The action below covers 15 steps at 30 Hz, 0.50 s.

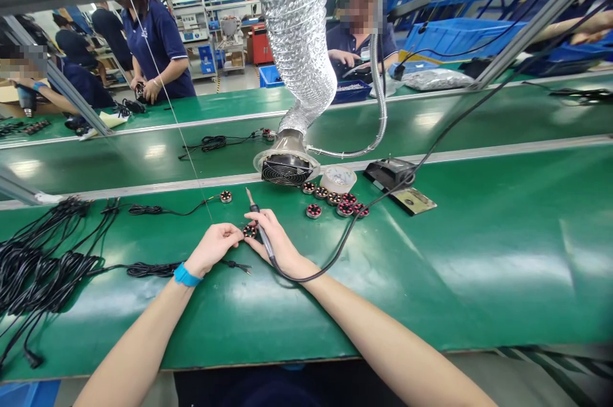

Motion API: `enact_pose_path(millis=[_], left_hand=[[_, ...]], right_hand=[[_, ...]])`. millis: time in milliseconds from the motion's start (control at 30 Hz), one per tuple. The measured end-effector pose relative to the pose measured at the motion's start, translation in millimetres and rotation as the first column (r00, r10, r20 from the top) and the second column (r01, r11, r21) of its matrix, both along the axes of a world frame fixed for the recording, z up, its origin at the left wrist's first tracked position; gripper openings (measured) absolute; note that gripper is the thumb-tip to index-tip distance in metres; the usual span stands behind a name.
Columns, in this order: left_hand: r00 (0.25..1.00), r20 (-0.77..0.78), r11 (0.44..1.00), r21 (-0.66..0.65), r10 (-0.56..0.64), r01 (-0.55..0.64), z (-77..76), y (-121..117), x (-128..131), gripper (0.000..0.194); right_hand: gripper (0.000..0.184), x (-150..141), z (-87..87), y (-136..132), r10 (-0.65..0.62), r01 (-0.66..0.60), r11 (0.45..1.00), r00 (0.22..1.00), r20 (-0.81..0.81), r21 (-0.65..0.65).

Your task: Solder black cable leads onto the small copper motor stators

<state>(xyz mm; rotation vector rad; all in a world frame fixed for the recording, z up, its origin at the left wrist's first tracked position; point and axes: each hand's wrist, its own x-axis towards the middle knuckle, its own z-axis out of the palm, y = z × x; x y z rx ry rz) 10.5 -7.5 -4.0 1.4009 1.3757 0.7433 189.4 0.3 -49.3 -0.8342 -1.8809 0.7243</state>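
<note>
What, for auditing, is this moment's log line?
left hand: at round black-and-copper metal part | right hand: holding grey pen-shaped soldering iron

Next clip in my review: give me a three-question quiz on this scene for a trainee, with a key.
1. Which hand holds the soldering iron?
2. True or false: the blue wristband is worn on the person's left side.
3. What is heaped on the left of the green bench?
A. Plastic bags
B. Black cables
C. Metal trays

Key: 1. The right hand; 2. True; 3. B.
</note>
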Motion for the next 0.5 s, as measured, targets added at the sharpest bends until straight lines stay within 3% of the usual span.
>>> enact_pose_path(millis=[133,233,300,400,500], left_hand=[[0.998,0.021,0.998,0.014,0.059,-0.060,2.2,0.7,0.2,0.028],[0.992,0.000,0.991,0.041,0.129,-0.129,13.2,0.7,-6.2,0.027],[0.991,-0.062,0.989,0.091,0.121,-0.115,22.5,-0.1,-13.0,0.029],[0.965,-0.252,0.977,0.174,-0.074,0.120,33.3,-3.5,-22.5,0.033],[0.824,-0.428,0.872,0.145,-0.370,0.467,36.7,-9.3,-25.7,0.031]], right_hand=[[0.056,0.3,2.1,-0.8,0.002,-0.002,1.000,1.000,0.001,-0.002],[0.055,1.0,2.2,-0.8,-0.002,0.002,1.000,1.000,-0.001,-0.002],[0.055,1.7,1.4,0.4,-0.003,0.003,1.000,1.000,-0.004,-0.003],[0.054,3.0,-0.4,4.0,-0.018,0.018,1.000,0.999,-0.036,0.003],[0.055,5.1,-1.6,7.8,-0.039,0.040,0.999,0.997,-0.068,0.012]])
